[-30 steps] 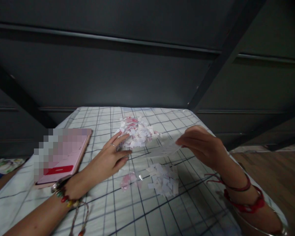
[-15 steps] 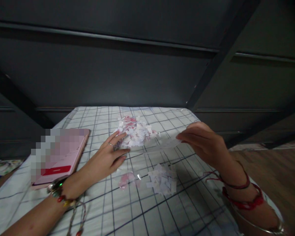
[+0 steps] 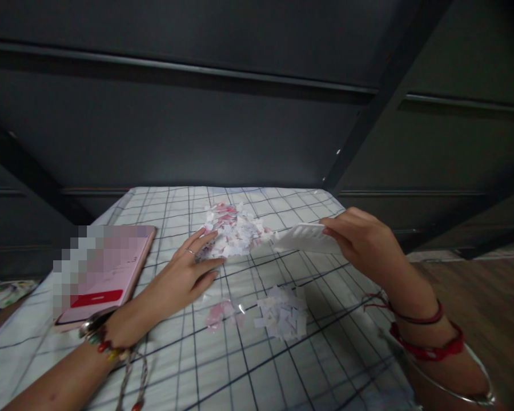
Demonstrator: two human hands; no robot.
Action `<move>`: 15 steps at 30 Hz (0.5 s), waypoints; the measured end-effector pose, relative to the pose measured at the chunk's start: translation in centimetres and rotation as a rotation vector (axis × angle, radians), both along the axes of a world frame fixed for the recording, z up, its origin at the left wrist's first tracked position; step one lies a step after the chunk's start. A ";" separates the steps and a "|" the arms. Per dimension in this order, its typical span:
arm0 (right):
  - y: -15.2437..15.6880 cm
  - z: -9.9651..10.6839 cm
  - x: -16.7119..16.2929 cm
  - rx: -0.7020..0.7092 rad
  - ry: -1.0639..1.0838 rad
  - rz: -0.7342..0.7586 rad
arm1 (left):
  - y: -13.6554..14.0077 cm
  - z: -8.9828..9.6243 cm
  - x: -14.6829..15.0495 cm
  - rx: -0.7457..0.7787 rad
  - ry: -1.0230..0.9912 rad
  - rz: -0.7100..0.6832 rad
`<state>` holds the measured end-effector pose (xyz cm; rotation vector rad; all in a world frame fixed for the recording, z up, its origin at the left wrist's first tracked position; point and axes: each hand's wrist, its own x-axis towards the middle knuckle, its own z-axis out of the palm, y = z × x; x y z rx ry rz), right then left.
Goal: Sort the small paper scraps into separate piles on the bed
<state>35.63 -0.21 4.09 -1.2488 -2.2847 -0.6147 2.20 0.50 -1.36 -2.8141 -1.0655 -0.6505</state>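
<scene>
My left hand (image 3: 191, 265) lies with its fingers spread at the left edge of a large heap of white and pink paper scraps (image 3: 235, 237). Its fingertips touch or overlap the nearest scraps. To the right of the heap, my right hand (image 3: 360, 240) pinches the corner of a thin, flat white slotted piece (image 3: 306, 235), tilted over the cloth. Blur hides what that piece is exactly. Closer to me lie a smaller cluster of white paper scraps (image 3: 282, 314) and, at its left, a few pink scraps (image 3: 220, 314) with something clear and shiny.
A pink phone (image 3: 107, 271) with a lit, partly pixelated screen rests left of my left forearm. The table wears a white checked cloth (image 3: 167, 371). Dark panels (image 3: 197, 125) rise behind its far edge, and brown floor (image 3: 488, 285) shows at the right.
The white piece has turned, so its slotted face now shows where only a thin edge was visible before. My right hand has shifted slightly right and up. My left hand has barely moved.
</scene>
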 end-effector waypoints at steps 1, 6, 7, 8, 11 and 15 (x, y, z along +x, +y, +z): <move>0.0 0.0 -0.2 0.007 0.007 0.023 | 0.0 0.0 0.0 0.001 0.002 0.002; 0.1 0.0 0.1 0.008 0.014 0.038 | 0.1 -0.1 0.0 0.027 0.021 -0.010; 0.2 0.1 0.3 -0.016 0.014 0.040 | 0.1 -0.1 0.0 0.034 0.027 -0.010; 0.1 0.2 0.5 -0.050 0.019 0.054 | 0.2 -0.1 0.0 0.038 0.035 -0.010; -0.1 0.6 0.8 -0.162 0.080 0.165 | 0.1 0.0 0.1 0.036 0.047 -0.007; -0.3 0.9 0.7 -0.145 0.124 0.204 | 0.0 0.1 0.0 0.023 0.037 -0.001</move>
